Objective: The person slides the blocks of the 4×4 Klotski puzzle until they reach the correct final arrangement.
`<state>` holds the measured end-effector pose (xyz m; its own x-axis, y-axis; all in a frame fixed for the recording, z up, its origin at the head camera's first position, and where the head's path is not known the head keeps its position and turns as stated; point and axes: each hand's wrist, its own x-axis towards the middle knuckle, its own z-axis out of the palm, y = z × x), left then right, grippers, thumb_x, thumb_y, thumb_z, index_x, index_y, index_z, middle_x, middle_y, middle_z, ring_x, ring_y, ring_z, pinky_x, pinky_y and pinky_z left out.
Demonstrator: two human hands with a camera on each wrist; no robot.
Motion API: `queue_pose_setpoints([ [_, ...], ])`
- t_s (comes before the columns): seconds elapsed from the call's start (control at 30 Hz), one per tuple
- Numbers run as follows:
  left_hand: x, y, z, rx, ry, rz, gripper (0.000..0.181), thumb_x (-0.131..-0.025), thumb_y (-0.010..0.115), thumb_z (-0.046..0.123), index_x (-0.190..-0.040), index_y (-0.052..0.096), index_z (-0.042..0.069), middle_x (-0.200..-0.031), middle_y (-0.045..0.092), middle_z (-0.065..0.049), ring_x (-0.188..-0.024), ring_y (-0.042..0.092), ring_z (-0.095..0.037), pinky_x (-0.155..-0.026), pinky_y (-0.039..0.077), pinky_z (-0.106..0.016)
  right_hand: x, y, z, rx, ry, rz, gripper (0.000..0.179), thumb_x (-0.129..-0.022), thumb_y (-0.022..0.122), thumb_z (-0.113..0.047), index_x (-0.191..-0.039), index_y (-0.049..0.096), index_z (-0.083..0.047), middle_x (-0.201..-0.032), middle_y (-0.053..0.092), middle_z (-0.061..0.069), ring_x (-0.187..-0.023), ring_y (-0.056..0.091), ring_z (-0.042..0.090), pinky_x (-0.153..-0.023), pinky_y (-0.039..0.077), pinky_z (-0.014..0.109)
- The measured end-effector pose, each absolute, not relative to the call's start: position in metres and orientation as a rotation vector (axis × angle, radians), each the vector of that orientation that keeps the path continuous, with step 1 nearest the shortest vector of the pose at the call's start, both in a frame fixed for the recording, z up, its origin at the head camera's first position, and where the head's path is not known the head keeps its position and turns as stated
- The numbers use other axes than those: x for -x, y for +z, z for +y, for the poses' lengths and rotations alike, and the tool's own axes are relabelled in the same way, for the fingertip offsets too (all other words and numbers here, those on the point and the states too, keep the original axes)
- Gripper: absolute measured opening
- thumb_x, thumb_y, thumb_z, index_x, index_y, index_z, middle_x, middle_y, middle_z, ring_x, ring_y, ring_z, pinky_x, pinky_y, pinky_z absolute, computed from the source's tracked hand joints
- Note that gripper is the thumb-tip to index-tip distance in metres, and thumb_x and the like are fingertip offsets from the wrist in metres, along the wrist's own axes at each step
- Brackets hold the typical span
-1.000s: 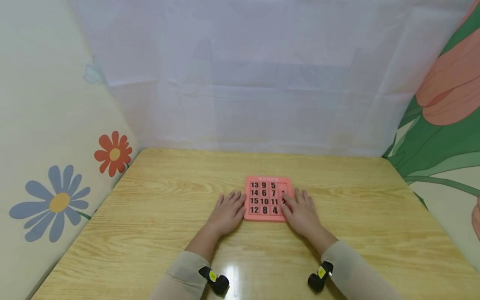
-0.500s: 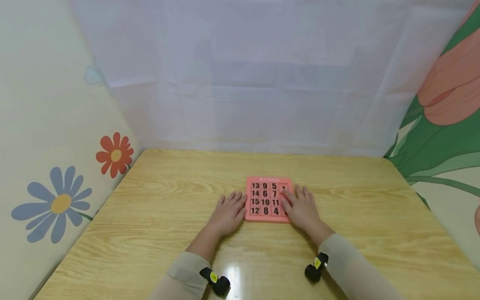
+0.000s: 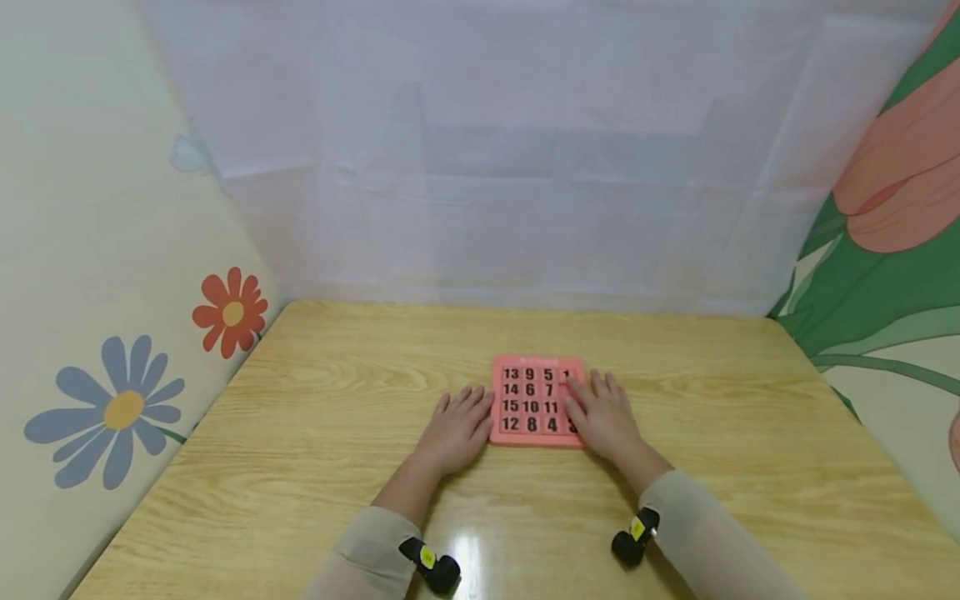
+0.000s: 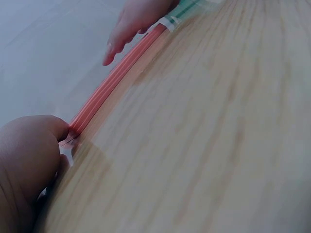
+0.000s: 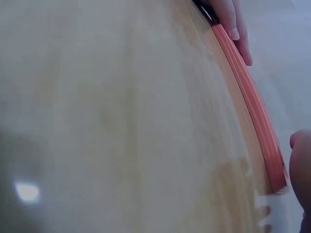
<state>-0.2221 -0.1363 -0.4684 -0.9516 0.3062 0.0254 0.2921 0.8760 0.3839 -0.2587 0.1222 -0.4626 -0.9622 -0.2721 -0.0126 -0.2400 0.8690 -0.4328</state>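
Note:
A pink number slide puzzle (image 3: 539, 442) lies flat on the wooden table, with black numerals on its tiles. Its top row reads 13, 9, 5, 1. My left hand (image 3: 455, 429) rests on the table, fingers extended, with its thumb side against the puzzle's left edge. My right hand (image 3: 609, 421) lies over the puzzle's right edge, its fingers fairly straight and a fingertip just below the 1 tile (image 3: 566, 374). That hand hides much of the right column; part of a 3 shows at the bottom. In the left wrist view the puzzle's near side (image 4: 114, 80) appears as a pink strip.
The wooden table (image 3: 337, 358) reaches back to a white sheet (image 3: 487, 208). Flower-patterned panels (image 3: 90, 250) stand along both sides. A small black camera (image 3: 438, 571) is strapped to each sleeve cuff.
The 1 tile has slid away from me, from the second row into the bare top right cell. My right fingers moved slightly forward with it. The left hand has kept its place.

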Motion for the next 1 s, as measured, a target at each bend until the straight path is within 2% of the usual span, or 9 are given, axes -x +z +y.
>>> queue_pose_setpoints([
  [0.2,0.223,-0.469,-0.138,-0.478,0.606,3.018,0.052,-0.105,0.037,0.032,-0.151,0.037,0.009,-0.159,0.032,-0.014,-0.15,0.023,-0.034,-0.124,0.01,-0.056,0.241,-0.465,0.13,0.481,-0.672,2.999,0.051,-0.104,0.041,-0.039,-0.147,0.045,-0.013,-0.16,0.021,0.027,-0.149,0.01,0.048,-0.122,0.008,0.06],
  [0.47,0.224,-0.471,-0.14,-0.466,0.578,3.023,0.052,-0.105,0.036,0.034,-0.152,0.037,0.01,-0.16,0.031,-0.014,-0.15,0.023,-0.033,-0.124,0.01,-0.056,0.225,-0.469,0.134,0.495,-0.636,2.99,0.051,-0.104,0.041,-0.041,-0.147,0.046,-0.015,-0.161,0.02,0.024,-0.15,0.009,0.047,-0.122,0.007,0.06],
  [0.8,0.223,-0.469,-0.139,-0.468,0.602,3.019,0.052,-0.105,0.037,0.033,-0.151,0.037,0.009,-0.159,0.032,-0.014,-0.15,0.023,-0.033,-0.124,0.01,-0.056,0.232,-0.467,0.131,0.501,-0.617,3.018,0.05,-0.104,0.041,-0.041,-0.146,0.048,-0.015,-0.158,0.025,0.027,-0.148,0.013,0.05,-0.121,0.009,0.062],
  [1.0,0.223,-0.47,-0.138,-0.472,0.599,3.019,0.052,-0.105,0.037,0.033,-0.152,0.037,0.01,-0.159,0.032,-0.014,-0.15,0.023,-0.033,-0.124,0.01,-0.055,0.243,-0.465,0.129,0.47,-0.601,3.015,0.05,-0.104,0.039,-0.041,-0.147,0.047,-0.015,-0.159,0.022,0.028,-0.148,0.012,0.05,-0.121,0.009,0.062],
])
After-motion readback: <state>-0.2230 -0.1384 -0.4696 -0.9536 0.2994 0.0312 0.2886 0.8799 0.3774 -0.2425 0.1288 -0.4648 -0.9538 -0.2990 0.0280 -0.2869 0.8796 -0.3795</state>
